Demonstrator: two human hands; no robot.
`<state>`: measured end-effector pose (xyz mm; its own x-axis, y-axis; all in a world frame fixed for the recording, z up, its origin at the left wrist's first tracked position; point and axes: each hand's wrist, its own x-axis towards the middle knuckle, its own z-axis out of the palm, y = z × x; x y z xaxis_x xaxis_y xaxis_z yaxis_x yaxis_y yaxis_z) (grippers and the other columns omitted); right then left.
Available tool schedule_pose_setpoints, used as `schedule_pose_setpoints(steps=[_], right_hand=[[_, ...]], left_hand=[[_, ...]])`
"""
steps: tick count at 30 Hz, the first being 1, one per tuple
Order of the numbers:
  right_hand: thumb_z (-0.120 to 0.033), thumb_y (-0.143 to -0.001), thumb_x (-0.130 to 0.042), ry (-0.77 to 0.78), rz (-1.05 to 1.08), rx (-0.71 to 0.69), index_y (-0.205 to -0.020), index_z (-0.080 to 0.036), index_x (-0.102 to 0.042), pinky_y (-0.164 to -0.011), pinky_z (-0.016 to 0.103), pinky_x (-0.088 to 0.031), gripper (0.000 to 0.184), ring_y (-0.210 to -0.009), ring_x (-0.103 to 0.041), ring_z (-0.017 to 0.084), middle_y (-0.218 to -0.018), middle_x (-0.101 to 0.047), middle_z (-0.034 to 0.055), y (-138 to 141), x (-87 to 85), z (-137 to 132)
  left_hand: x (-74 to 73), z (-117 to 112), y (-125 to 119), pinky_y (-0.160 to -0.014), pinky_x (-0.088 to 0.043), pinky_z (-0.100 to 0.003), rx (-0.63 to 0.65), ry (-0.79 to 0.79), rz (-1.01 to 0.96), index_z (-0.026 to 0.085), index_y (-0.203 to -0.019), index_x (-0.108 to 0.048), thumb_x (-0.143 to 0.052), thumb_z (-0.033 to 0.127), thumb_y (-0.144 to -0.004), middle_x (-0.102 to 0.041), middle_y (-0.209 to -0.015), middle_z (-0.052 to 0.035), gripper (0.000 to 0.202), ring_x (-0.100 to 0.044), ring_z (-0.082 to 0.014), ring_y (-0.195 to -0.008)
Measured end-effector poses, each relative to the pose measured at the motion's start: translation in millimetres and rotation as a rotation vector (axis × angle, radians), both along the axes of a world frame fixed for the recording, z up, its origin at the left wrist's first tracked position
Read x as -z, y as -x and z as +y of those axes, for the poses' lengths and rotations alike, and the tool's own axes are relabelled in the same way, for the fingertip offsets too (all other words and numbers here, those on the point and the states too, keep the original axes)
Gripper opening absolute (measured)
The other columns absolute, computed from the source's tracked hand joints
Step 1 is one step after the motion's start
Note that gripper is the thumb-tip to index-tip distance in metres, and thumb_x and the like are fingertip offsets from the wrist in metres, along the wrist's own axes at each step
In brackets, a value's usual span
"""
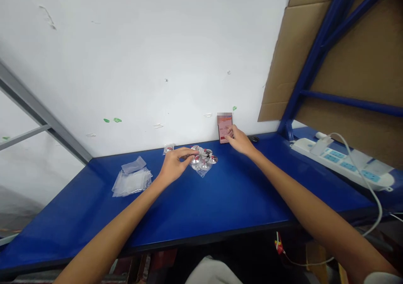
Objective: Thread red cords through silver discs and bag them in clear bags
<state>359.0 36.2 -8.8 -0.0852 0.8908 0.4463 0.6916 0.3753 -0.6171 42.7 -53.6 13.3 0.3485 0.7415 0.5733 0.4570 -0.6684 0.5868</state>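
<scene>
Bagged discs (204, 164) and phone (223, 133), far on the table (220, 200)
Left hand (174, 166) pinched narrow at the discs, right hand (242, 142) curled at the phone; cannot tell if either grips.

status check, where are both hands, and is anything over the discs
Left hand at the shiny discs, partly covering them. Right hand at the phone. Plastic bags left of the discs.

tabletop (226, 195): smooth, pretty glossy | loose bags (130, 184): clear crinkly plastic | round pieces (204, 164): shiny, metal-looking tbh | big panel (362, 69): plain matt cardboard | power strip (304, 145): smooth plastic
</scene>
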Motion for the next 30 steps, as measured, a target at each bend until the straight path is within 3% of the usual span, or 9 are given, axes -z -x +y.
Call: schedule_pose_setpoints(steps=[5,8,10,12,15,18,22,26,30], right_hand=[[-0.025,-0.088,-0.062,-0.202,0.033,-0.135,-0.129,-0.021,-0.059,-0.106,0.046,-0.049,0.041,-0.118,-0.062,0.029,-0.134,-0.065,0.0123,-13,-12.2,-2],[-0.029,-0.093,-0.063,-0.226,0.139,-0.253,-0.116,-0.022,-0.060,-0.105,0.046,-0.051,0.024,-0.120,-0.064,0.028,-0.144,-0.063,0.0134,5,-22.8,-25],[-0.034,-0.096,-0.066,-0.128,0.197,-0.426,-0.113,-0.023,-0.060,-0.106,0.046,-0.053,0.021,-0.120,-0.066,0.026,-0.145,-0.064,0.0124,27,-23.5,-44],[-0.040,-0.093,-0.075,0.046,0.247,-0.606,-0.124,-0.025,-0.059,-0.103,0.045,-0.056,0.038,-0.117,-0.069,0.026,-0.143,-0.065,0.0116,52,-18.7,-62],[-0.050,-0.098,-0.070,0.282,0.347,-0.734,-0.137,-0.026,-0.059,-0.102,0.045,-0.058,0.046,-0.120,-0.069,0.025,-0.134,-0.070,0.0090,83,-6.9,-77],[-0.057,-0.102,-0.062,0.396,0.498,-0.721,-0.128,-0.024,-0.069,-0.092,0.042,-0.064,0.043,-0.110,-0.072,0.025,-0.121,-0.073,0.0072,99,1.7,-81],[-0.058,-0.096,-0.072,0.513,0.676,-0.700,-0.124,-0.024,-0.075,-0.087,0.041,-0.068,0.044,-0.111,-0.072,0.026,-0.124,-0.073,0.0083,99,5.2,-80],[-0.055,-0.092,-0.079,0.563,0.673,-0.716,-0.126,-0.024,-0.076,-0.087,0.043,-0.068,0.047,-0.115,-0.072,0.029,-0.120,-0.075,0.0089,97,7.7,-77],[-0.056,-0.099,-0.067,0.490,0.539,-0.645,-0.118,-0.022,-0.078,-0.080,0.041,-0.067,0.040,-0.101,-0.074,0.026,-0.111,-0.077,0.0074,93,11.6,-71]], left_hand=[[2.3,0,0,-0.089,-0.061,-0.038,0.011,-0.008,0.021,0.028,-0.110,-0.085,-0.068,0.026,-0.100,-0.083,-0.111,-0.0046,0.020,-0.077,-0.0235,-0.100],[6.6,3,0,-0.091,-0.060,-0.039,0.002,0.053,-0.015,0.027,-0.110,-0.085,-0.071,0.029,-0.099,-0.083,-0.112,-0.0052,0.018,-0.077,-0.0239,-0.102],[8.4,4,0,-0.090,-0.061,-0.038,-0.009,0.118,-0.079,0.024,-0.109,-0.083,-0.075,0.033,-0.096,-0.082,-0.110,-0.0065,0.018,-0.077,-0.0243,-0.099],[7.9,5,-1,-0.089,-0.061,-0.038,-0.003,0.180,-0.166,0.021,-0.105,-0.080,-0.081,0.037,-0.091,-0.082,-0.104,-0.0077,0.021,-0.077,-0.0243,-0.096],[2.3,3,-2,-0.085,-0.062,-0.035,0.023,0.243,-0.245,0.018,-0.100,-0.077,-0.087,0.042,-0.085,-0.081,-0.097,-0.0080,0.030,-0.077,-0.0234,-0.091],[-4.6,0,-1,-0.081,-0.061,-0.032,0.028,0.283,-0.216,0.017,-0.097,-0.078,-0.079,0.049,-0.092,-0.081,-0.092,-0.0071,0.032,-0.077,-0.0225,-0.087],[-8.2,-1,2,-0.075,-0.058,-0.029,0.001,0.275,-0.162,0.017,-0.094,-0.080,-0.069,0.051,-0.098,-0.079,-0.085,-0.0052,0.036,-0.074,-0.0208,-0.081],[-10.4,-1,4,-0.071,-0.054,-0.028,-0.014,0.244,-0.038,0.017,-0.090,-0.081,-0.065,0.051,-0.101,-0.078,-0.081,-0.0025,0.039,-0.071,-0.0195,-0.077],[-14.9,-5,6,-0.074,-0.055,-0.031,0.010,0.179,0.185,0.020,-0.085,-0.084,-0.059,0.050,-0.105,-0.078,-0.082,-0.0010,0.044,-0.072,-0.0208,-0.079]])
